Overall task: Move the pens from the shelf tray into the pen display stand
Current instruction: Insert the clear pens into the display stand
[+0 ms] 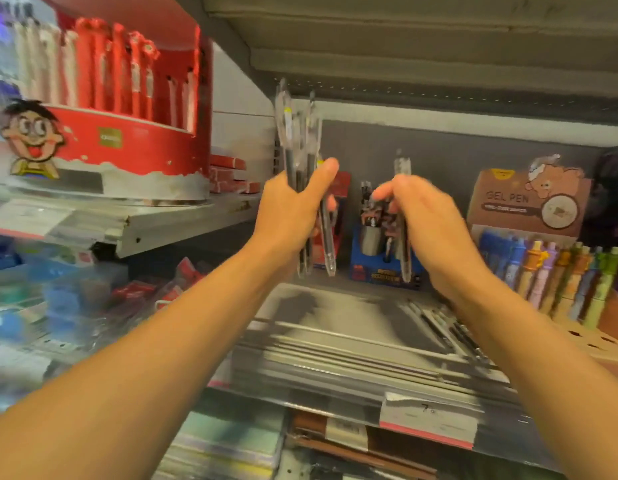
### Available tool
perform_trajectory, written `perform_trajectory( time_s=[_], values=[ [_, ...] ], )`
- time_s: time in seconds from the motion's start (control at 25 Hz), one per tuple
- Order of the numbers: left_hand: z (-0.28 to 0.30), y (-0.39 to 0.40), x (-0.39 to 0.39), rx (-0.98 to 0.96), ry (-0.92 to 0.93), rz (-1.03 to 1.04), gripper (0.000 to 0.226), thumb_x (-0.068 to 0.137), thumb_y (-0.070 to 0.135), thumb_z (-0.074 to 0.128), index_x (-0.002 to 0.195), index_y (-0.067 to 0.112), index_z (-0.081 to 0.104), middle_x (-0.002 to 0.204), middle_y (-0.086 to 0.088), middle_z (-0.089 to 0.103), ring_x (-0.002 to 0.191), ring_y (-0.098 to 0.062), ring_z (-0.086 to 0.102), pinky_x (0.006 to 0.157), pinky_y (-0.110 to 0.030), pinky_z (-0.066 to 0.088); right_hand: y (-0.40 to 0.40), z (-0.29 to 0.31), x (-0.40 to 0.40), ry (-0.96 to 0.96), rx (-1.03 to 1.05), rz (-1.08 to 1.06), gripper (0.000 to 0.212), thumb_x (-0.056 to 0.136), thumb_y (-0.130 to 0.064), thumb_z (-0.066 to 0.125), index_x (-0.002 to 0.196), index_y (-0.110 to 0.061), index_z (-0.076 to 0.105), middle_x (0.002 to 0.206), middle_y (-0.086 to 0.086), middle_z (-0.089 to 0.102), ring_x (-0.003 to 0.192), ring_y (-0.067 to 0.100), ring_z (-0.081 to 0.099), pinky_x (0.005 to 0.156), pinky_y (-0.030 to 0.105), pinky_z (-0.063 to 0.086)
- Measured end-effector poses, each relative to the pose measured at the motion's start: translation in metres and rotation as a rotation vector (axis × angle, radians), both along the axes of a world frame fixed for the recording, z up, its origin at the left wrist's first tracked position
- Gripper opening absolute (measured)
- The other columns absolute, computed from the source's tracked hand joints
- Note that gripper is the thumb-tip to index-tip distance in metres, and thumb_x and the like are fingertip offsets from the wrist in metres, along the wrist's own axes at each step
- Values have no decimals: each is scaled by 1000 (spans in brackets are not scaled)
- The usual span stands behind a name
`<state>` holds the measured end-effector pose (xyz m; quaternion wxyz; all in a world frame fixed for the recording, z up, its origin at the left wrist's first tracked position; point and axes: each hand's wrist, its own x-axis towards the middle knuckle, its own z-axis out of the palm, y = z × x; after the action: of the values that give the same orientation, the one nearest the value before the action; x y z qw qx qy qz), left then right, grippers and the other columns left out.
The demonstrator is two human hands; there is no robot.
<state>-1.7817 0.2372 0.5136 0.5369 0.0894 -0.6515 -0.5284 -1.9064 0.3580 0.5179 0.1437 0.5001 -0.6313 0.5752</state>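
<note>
The left hand (293,206) grips a bundle of clear pens (302,161); the right hand (422,216) holds one pen (403,216). A few pens (446,327) seemingly remain at the shelf tray's (335,341) right edge; the red display stand (127,143) awaits.

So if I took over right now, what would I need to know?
Left hand: grip shut on a bundle of clear pens, held upright.
Right hand: grip shut on one clear pen.
More pens lie in the shelf tray, at its right side.
The red display stand sits on the upper left shelf, partly filled.
Left to do: put the held pens into the stand, then fetch the rest.
</note>
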Motion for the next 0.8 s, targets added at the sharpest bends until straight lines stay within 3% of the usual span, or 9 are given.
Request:
perform_trajectory(
  time_s=[0.08,0.16,0.24,0.32,0.44,0.6,0.8],
  values=[
    [12,-7,38,-46,48,37,26,93,43,65,80,21,66,55,6,63,50,-9,54,49,-23,46,-13,17,37,139,-63,12,34,106,-34,39,91,-27,70,85,-18,62,81,-4,54,79,22,43],
    [23,-17,83,-94,85,73,25,93,43,66,79,22,67,56,6,63,53,-10,56,54,-28,49,-34,33,84,172,-100,107,34,107,-37,39,95,-27,69,73,-30,58,73,-10,51,68,10,38],
    [31,-32,140,-139,119,114,26,93,39,66,74,22,67,58,5,63,57,-13,59,59,-32,52,-65,44,143,188,-114,229,33,107,-39,41,99,-23,69,65,-26,55,66,-5,49,65,17,39],
    [39,-52,206,-176,157,163,24,94,34,67,75,20,66,58,4,60,55,-12,56,53,-27,47,-101,53,208,217,-145,370,32,106,-37,45,98,-16,67,65,-16,55,61,1,46,61,26,39],
    [43,-96,321,-217,161,242,24,95,30,68,73,19,66,55,9,60,49,-6,54,47,-19,42,-163,57,317,249,-213,524,29,104,-33,51,94,-9,64,72,9,50,59,15,43,55,41,38],
    [36,-167,476,-257,36,420,29,97,34,64,74,16,60,52,7,55,45,-7,46,42,-18,37,-252,57,456,189,-229,706,16,98,-24,63,104,-10,68,69,21,53,44,13,51,40,29,43],
    [17,-246,635,-214,-67,682,46,98,39,61,84,-4,61,58,1,54,53,-13,47,58,-30,40,-360,45,594,109,-168,831,18,98,-19,61,107,-4,66,64,13,55,43,21,54,41,37,49]
  ],
)
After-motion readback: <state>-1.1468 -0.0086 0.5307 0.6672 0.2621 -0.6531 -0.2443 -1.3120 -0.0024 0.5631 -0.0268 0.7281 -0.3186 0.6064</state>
